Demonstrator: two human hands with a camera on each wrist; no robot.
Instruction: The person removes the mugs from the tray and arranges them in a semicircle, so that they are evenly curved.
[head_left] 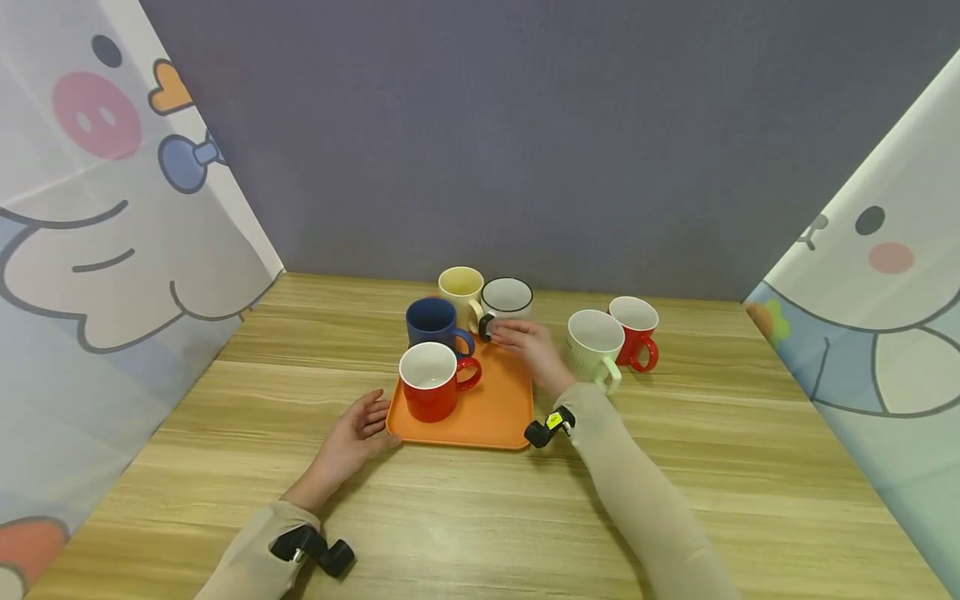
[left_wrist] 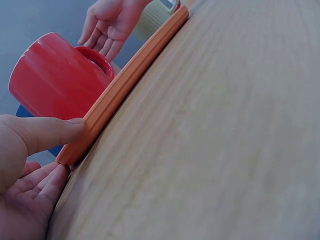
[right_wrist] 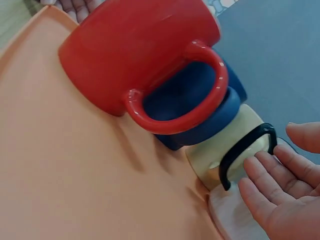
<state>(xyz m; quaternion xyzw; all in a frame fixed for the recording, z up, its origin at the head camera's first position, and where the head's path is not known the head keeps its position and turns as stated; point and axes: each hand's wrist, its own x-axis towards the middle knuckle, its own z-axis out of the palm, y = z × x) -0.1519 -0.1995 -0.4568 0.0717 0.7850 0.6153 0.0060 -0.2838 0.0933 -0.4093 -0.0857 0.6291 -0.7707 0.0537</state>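
A: Where do we place the white mug (head_left: 508, 298)?

B: Upper centre of the head frame, at the back of the orange tray (head_left: 491, 408). Its base is partly hidden; we cannot tell whether it rests on the tray.

A: Its look?

B: White inside, thin black rim, black looped handle (right_wrist: 246, 142). The right hand (head_left: 528, 346) is beside that handle, fingers loosely extended, thumb well apart from them. We cannot tell whether the fingertips touch.

A: And the left hand (head_left: 360, 433)?

B: Lower left of centre, spread wide around the tray's near-left corner: thumb against the near rim, fingers along the left edge.

A: We note the tray as plain matte orange, low-rimmed, corners rounded.

B: On its left half, a glossy red mug (head_left: 430, 396), white within, upright, handle to the right. Just behind it, a deep blue mug (head_left: 431, 325), same colour inside and out. Farther up the frame, a pale yellow mug (head_left: 459, 287) beside the white one.

A: Right of the tray?

B: On the wood-grained worktop (head_left: 712, 458), a pale green ribbed mug (head_left: 588, 354) and, just beyond, a second red mug (head_left: 632, 340), white-lined.
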